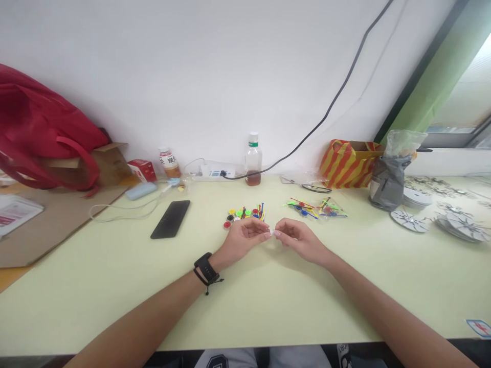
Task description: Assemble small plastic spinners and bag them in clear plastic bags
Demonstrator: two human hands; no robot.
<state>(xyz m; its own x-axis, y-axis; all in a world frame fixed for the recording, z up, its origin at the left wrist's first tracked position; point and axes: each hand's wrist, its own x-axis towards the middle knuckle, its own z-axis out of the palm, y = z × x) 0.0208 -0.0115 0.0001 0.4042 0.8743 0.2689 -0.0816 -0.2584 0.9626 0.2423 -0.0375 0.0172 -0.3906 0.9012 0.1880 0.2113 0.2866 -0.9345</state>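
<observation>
My left hand (246,239) and my right hand (298,238) meet over the middle of the table, thumbs and fingertips pinched. Between them is a small white piece (272,232), too small to name and partly covered by the fingers. Just behind my left hand lies a pile of small round coloured plastic pieces (231,212) in red, yellow, green, black and white, with several thin coloured sticks (261,210) beside it. Farther right, beyond my right hand, is a loose heap of coloured plastic sticks (307,208), part of it in clear plastic.
A black phone (171,220) lies to the left, near a blue power bank (141,190) with a white cable. At the wall stand a drink bottle (253,161), a power strip (215,170) and a striped bag (347,163). Round discs (408,221) lie at the right.
</observation>
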